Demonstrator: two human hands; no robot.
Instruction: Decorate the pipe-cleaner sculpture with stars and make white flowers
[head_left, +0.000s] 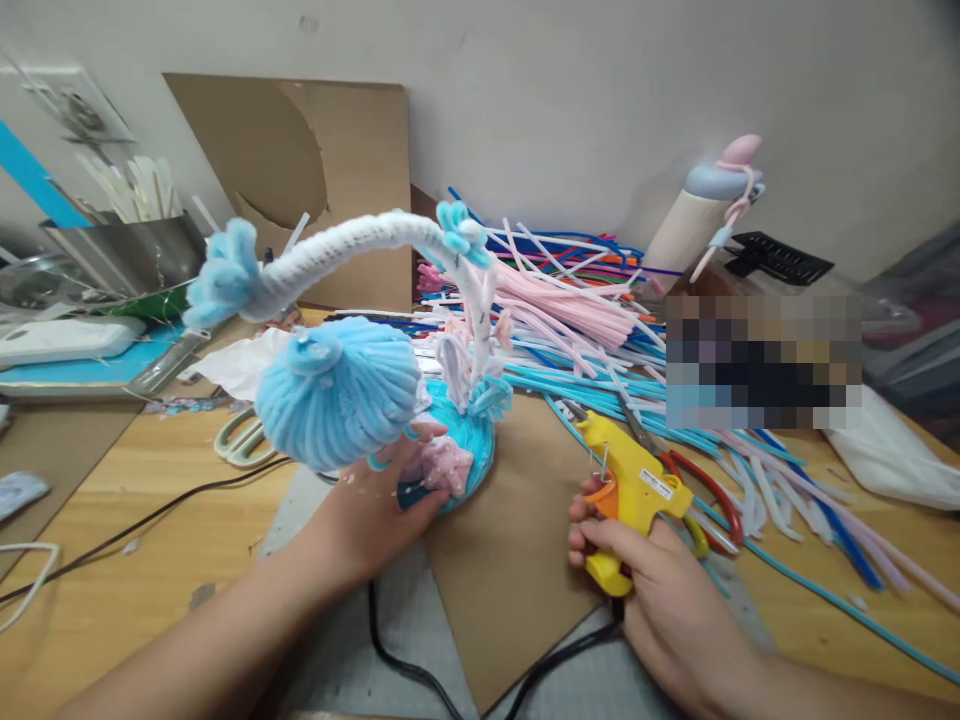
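1. Honestly, can't make out any actual words, brands or numbers here.
2. Closest thing to text is the small white label (656, 483) on the side of the yellow glue gun (628, 460), right half of the scene. It's got dark print on it, tilted down to the right, but it's way too tiny and fuzzy to read, sorry.
3. Farther right there's a pixelated patch (763, 362) over the table (840, 540); it's just coloured blocks, so can't tell if there's any lettering under it.

Blue lamp (341, 395) seems upright near yellow glue gun (636, 478).
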